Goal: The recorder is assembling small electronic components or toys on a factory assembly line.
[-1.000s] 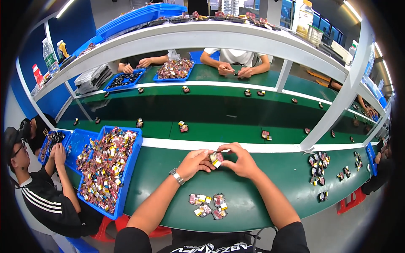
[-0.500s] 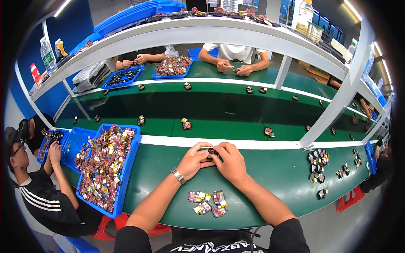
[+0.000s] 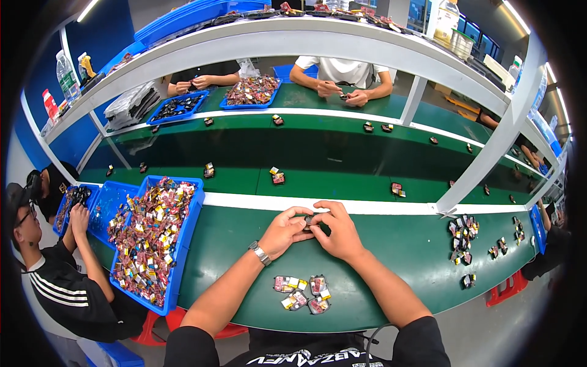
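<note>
Over the green work surface, both hands meet in front of me at a small dark plastic part (image 3: 309, 221). My left hand (image 3: 285, 233) is closed on it from the left, with a metal watch on that wrist. From the right, the thumb and forefinger of my right hand (image 3: 337, 233) pinch the same part; fingers cover most of it. Nearer to me on the surface lie several small assemblies (image 3: 301, 293) in clear-and-dark casings with reddish boards and yellow-white labels.
Left of my arms stands a blue tray (image 3: 191, 227) heaped with reddish, yellow-labelled pieces. Beyond a white rail (image 3: 263, 202), a green conveyor belt (image 3: 336, 177) carries spaced assemblies. More assemblies (image 3: 463, 235) lie at right. A white shelf frame (image 3: 483, 153) rises there. Co-workers sit left and opposite.
My right thumb and forefinger have shifted slightly on the dark part, and the other right fingers have lifted a little. Assemblies on the belt have drifted right.
</note>
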`<state>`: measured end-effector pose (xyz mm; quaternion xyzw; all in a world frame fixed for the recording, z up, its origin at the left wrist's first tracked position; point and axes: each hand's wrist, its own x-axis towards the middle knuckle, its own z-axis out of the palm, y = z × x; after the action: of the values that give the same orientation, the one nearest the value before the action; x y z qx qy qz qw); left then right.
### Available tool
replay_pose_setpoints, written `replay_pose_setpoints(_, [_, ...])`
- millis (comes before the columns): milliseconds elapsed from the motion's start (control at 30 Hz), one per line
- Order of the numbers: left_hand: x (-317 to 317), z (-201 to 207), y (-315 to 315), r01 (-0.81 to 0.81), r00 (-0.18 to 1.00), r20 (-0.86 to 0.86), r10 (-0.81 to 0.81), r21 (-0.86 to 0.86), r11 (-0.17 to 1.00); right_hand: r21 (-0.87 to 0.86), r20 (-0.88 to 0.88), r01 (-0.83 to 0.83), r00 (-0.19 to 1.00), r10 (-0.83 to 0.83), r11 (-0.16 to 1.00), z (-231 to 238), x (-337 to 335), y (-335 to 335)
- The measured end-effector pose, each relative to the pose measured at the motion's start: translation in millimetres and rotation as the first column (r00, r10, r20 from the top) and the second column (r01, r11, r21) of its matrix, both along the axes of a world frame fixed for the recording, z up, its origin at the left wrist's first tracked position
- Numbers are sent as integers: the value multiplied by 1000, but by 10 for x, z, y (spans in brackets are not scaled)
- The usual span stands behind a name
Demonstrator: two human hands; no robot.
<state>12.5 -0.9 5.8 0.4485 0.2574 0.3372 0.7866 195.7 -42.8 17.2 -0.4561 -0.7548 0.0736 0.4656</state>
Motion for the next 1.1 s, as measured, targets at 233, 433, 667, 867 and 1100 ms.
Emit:
replay_pose_setpoints(233, [-2, 11, 3, 8, 1000, 15, -9, 46, 999, -133, -52, -2, 999, -5, 991, -76, -18, 12])
replay_pose_setpoints(433, [-17, -25, 11, 9, 1000, -22, -8, 27, 1000, -200, -97, -138, 988, 120, 970, 19, 28, -32])
replay_pose_setpoints(667, [-17, -96, 17, 7, 999, -35, -4, 87, 996, -196, -112, -173, 982, 153, 965, -94, 85, -4])
replay_pose_setpoints(867, [-30, -38, 5, -28, 999, -44, 31, 56, 998, -221, -182, -173, 974, 134, 960, -89, 18, -34])
replay_pose_setpoints(1100, [0, -78, 41, 45, 995, 87, -47, 26, 999, -116, -145, -15, 989, -2, 993, -78, -18, -67])
